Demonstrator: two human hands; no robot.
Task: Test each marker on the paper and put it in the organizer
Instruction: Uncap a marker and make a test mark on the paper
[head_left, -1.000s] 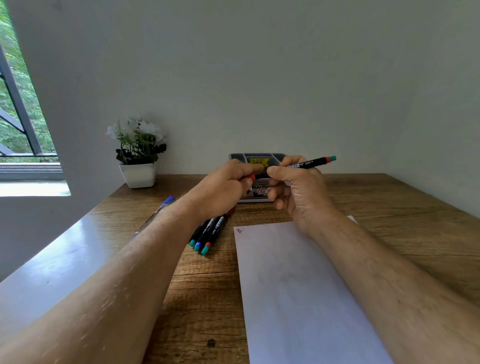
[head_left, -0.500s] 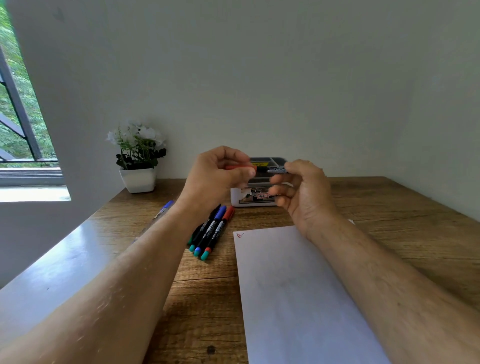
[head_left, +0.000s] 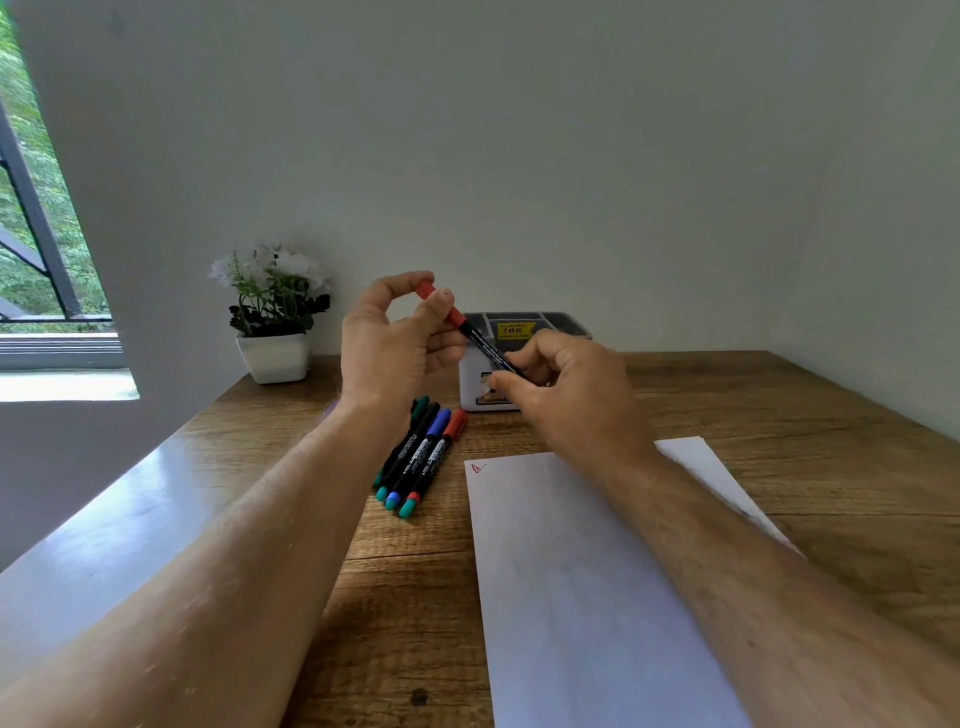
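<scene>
Red marker pinched by left hand, right hand, above organizer front edge

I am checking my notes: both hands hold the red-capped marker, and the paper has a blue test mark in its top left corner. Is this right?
Not quite: the head view shows the mark on the paper is red, not blue. The left hand and right hand do hold the red-capped marker.
</scene>
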